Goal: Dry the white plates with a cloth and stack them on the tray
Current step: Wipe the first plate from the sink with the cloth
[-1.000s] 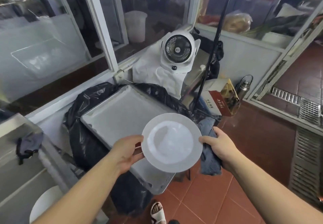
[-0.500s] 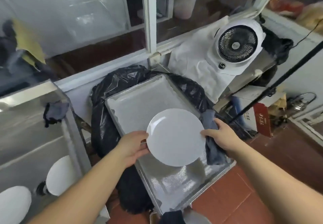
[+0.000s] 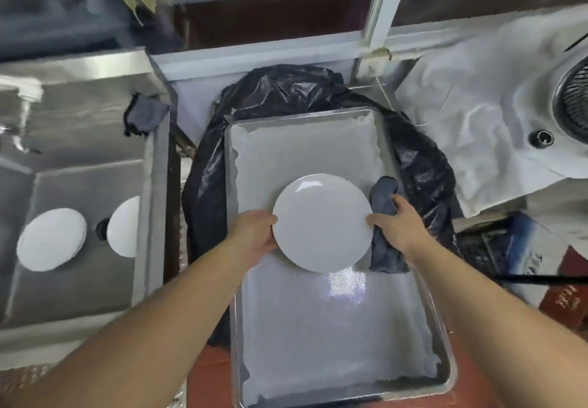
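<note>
Hands (image 3: 254, 236) (image 3: 399, 228) grip plain white plate (image 3: 323, 223) over tray (image 3: 318, 328); right bunches cloth (image 3: 386, 251).

Your white plate (image 3: 322, 223) hangs over the middle of the tray (image 3: 346, 328), and the tray's floor lies bare both on its near side and its far side. On the tray's right rim the dark cloth (image 3: 386, 248) bunches under your right hand (image 3: 397, 228). Left of the tray stands the steel sink (image 3: 149, 185) wall.
</note>
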`<state>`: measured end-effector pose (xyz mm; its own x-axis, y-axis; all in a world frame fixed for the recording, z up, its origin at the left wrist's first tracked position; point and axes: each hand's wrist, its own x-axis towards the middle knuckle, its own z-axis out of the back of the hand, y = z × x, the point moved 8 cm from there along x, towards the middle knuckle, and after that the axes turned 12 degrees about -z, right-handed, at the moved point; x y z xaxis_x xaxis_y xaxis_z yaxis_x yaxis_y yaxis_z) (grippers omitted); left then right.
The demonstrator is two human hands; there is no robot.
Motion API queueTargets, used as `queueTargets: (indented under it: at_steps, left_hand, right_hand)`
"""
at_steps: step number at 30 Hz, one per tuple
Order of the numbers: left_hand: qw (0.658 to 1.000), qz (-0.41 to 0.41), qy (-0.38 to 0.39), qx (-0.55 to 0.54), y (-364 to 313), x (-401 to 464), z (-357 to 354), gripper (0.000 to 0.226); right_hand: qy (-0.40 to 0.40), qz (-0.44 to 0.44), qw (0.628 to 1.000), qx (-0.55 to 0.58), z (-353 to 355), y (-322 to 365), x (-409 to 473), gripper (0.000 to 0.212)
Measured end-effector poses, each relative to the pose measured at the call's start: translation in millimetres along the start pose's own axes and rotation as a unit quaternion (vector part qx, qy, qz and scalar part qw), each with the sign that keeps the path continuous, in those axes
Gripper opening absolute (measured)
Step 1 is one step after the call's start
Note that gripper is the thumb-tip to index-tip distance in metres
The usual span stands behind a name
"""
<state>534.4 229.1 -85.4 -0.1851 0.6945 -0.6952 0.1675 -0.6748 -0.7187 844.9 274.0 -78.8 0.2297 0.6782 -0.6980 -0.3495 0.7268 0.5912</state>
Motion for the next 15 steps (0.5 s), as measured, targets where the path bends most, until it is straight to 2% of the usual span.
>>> queueTargets:
  at_steps: [2,4,7,15]
  left_hand:
    - [1.0,-0.004,-0.027,0.006,1.7,17.5,1.7,0.031]
    - [0.999,-0.01,-0.051,0.012,4.7,33.9,6.8,0.032]
    - [0.995,-0.021,-0.081,0.048,8.9,50.0,14.3,0.026]
    - [0.983,-0.048,-0.122,0.131,8.6,68.3,23.6,0.019]
  right_hand:
    - [0.004,-0.001,1.0,-0.009,-7.4,5.0,15.3,0.025]
    - [0.002,-0.002,0.999,-0.032,-13.5,10.8,26.1,0.038]
    - [-0.009,0.009,0.998,-0.054,-18.1,16.7,34.9,0.027]
    - [-0.062,0.003,0.985,-0.159,-27.3,26.7,35.4,0.023]
